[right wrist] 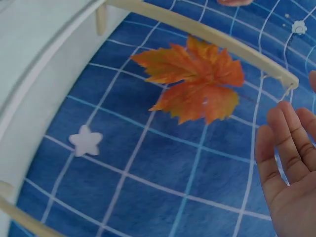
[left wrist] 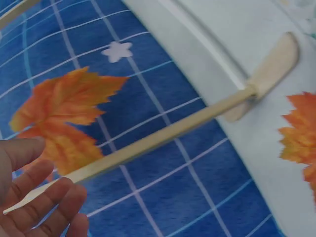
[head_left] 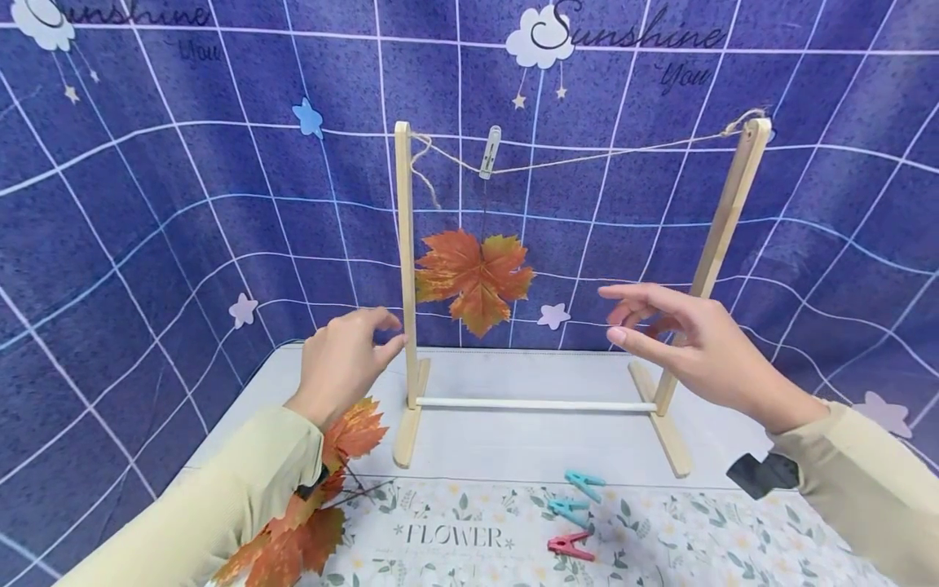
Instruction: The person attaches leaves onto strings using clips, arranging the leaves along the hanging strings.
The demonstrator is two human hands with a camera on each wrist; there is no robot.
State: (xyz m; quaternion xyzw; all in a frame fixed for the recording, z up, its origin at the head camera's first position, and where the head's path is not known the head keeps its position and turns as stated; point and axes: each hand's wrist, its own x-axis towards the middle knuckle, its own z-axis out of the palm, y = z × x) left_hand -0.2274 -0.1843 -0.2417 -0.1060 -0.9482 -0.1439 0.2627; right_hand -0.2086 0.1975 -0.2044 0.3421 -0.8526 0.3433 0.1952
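An orange maple leaf (head_left: 477,281) hangs by its stem from a pale clothespin (head_left: 490,152), which is clipped on a twine line (head_left: 587,158) strung between the posts of a wooden frame (head_left: 406,244). My left hand (head_left: 345,355) is beside the left post, fingers loosely bent with nothing in them. To the right of the leaf, my right hand (head_left: 682,338) hovers near the right post, thumb and fingers apart and holding nothing. In the right wrist view the hanging leaf (right wrist: 197,81) is beyond the relaxed fingers (right wrist: 291,148).
More orange leaves (head_left: 293,538) lie under my left forearm. Two teal clothespins (head_left: 584,483) and a red clothespin (head_left: 570,545) lie on the floral mat (head_left: 455,562). A white rod (head_left: 535,404) joins the frame's feet. Behind stands a blue gridded cloth (head_left: 315,244).
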